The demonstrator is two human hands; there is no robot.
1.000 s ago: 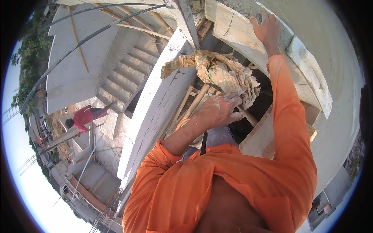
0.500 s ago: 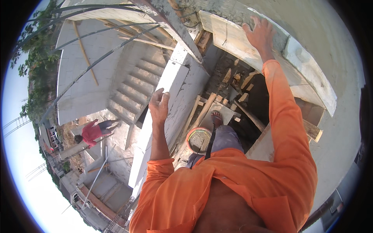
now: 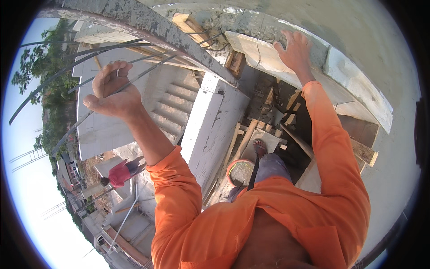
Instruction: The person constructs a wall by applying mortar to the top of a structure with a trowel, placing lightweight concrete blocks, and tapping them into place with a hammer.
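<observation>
Resting at the upper right of the frame, your right hand (image 3: 296, 51) is lying palm down with its fingers loosely spread, and it is seemingly gripping nothing; it is covering part of the grey concrete strip (image 3: 316, 45) along the top edge of a pale board (image 3: 262, 54). That board is slanting across the upper right, and a white slab (image 3: 351, 80) is continuing its line toward the right edge. At the upper left, your left hand (image 3: 114, 92) is hanging in the air with its fingers half curled and its thumb standing apart. A thin dark rod (image 3: 150, 68) is crossing the view at that palm, and you are leaving it unclear whether the hand is touching it. Above, a grey-stained beam (image 3: 148, 22) is running diagonally toward the centre, ending near a white wall (image 3: 207, 96). Below centre, a bucket (image 3: 240, 173) with an orange and green rim is holding a grey mix, and your sandalled foot (image 3: 260, 146) is standing on a board just above it in the frame. At the lower left, a person in a red top (image 3: 120, 174) is bending forward, well apart from you, below the concrete steps (image 3: 177, 105).
</observation>
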